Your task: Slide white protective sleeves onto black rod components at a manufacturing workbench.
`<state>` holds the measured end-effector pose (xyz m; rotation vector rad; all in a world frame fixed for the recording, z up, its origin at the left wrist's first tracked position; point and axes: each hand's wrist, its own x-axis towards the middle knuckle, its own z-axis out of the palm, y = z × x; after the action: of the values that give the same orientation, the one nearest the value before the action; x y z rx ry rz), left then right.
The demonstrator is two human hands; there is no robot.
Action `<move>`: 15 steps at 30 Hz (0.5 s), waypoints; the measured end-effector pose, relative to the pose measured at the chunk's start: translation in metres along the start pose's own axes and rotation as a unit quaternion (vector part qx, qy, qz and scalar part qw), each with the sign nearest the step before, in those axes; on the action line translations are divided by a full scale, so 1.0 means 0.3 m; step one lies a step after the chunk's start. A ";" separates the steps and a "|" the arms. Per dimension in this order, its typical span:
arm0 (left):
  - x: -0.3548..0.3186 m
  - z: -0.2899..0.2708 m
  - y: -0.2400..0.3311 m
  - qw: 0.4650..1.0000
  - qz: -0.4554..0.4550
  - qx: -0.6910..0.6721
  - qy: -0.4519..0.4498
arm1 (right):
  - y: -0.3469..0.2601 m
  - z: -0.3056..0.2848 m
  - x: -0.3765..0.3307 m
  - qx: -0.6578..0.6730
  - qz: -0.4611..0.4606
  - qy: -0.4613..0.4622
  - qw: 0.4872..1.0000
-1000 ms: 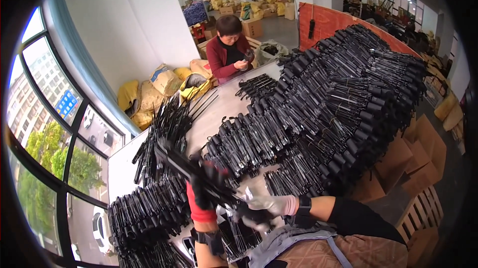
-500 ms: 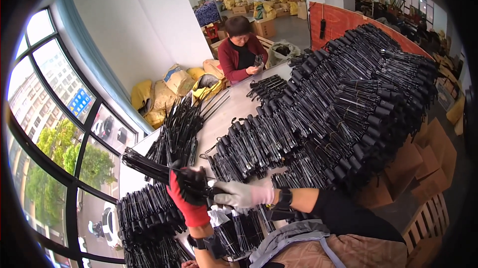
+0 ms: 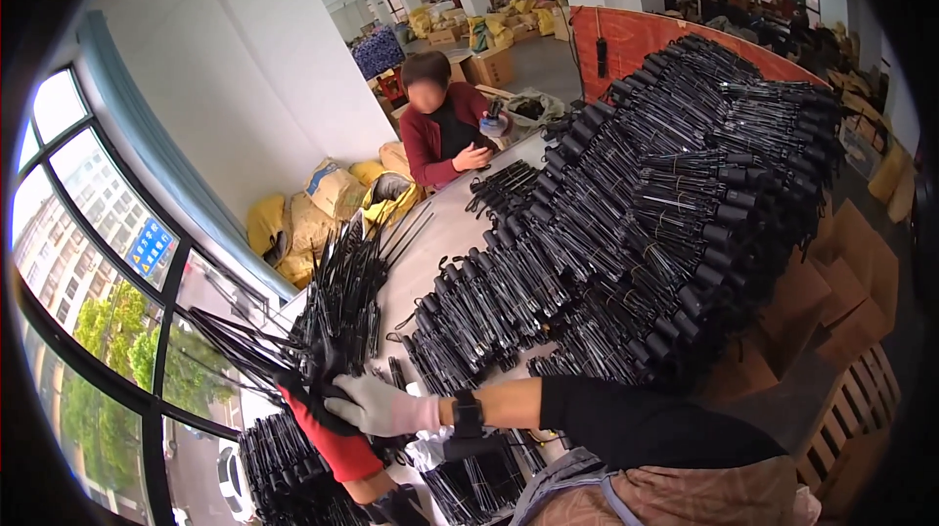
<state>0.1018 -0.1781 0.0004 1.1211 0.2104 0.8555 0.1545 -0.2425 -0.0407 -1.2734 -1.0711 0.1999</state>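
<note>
My left hand (image 3: 323, 428), in a red and black glove, is closed round a black folding umbrella frame (image 3: 240, 345). Its dark ribs fan out toward the window at the left. Pressed up close to it is my right hand (image 3: 377, 404) in a pale glove, fingers bent at the inner end of the same frame; what lies under them is partly hidden. Just beyond my hands stands a heap of upright umbrella frames (image 3: 342, 291). Bundled umbrella frames (image 3: 284, 458) lie below my left hand, and more bundles (image 3: 469, 477) lie near my body.
A big pile of umbrella frames with black handles (image 3: 626, 223) covers the table (image 3: 416, 267) to the right. Across it a co-worker (image 3: 445, 130) holds a small dark item. Yellow sacks (image 3: 269, 223), a red board (image 3: 626, 37), cardboard boxes (image 3: 841, 282) and a wooden chair (image 3: 851, 409) stand around.
Both my hands have moved left, toward the window. The held umbrella frame's ribs have spread from a tight bundle into a fan. The co-worker's hands have come apart. The view has shifted.
</note>
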 end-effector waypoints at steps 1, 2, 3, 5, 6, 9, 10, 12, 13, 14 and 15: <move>0.000 -0.012 -0.016 1.000 0.004 0.011 0.005 | 0.022 0.012 -0.002 -0.009 0.008 -0.004 1.000; 0.002 -0.033 -0.034 1.000 0.012 0.022 0.014 | 0.040 0.026 -0.011 -0.008 0.003 -0.007 1.000; 0.003 -0.053 -0.053 0.999 0.019 0.032 0.023 | 0.058 0.037 -0.029 -0.019 -0.076 0.051 0.996; 0.005 -0.073 -0.080 0.997 0.030 0.052 0.041 | 0.059 0.040 -0.048 -0.039 -0.228 0.168 0.958; 0.006 -0.081 -0.088 0.996 0.035 0.062 0.050 | 0.065 0.036 -0.039 -0.038 -0.230 0.167 0.958; -0.050 -0.023 -0.035 0.994 0.067 0.066 0.060 | -0.010 -0.004 -0.024 0.027 0.006 -0.044 0.999; -0.050 -0.012 -0.022 0.992 0.091 0.066 0.065 | -0.026 -0.013 -0.021 0.028 0.004 -0.048 0.998; -0.052 -0.022 -0.026 0.990 0.082 0.093 0.069 | -0.057 -0.048 -0.055 0.051 0.031 -0.065 0.996; -0.058 -0.027 -0.031 0.988 0.070 0.119 0.069 | -0.062 -0.057 -0.071 0.062 0.046 -0.072 0.994; -0.064 -0.032 -0.036 0.985 0.058 0.145 0.069 | -0.056 -0.058 -0.077 0.062 0.049 -0.072 0.994; -0.072 -0.038 -0.044 0.986 0.055 0.145 0.070 | -0.045 -0.058 -0.080 0.036 0.048 -0.073 0.996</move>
<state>0.0876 -0.1872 -0.0215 1.3539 0.4020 1.0250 0.1488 -0.2745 -0.0407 -1.2617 -1.1168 0.4062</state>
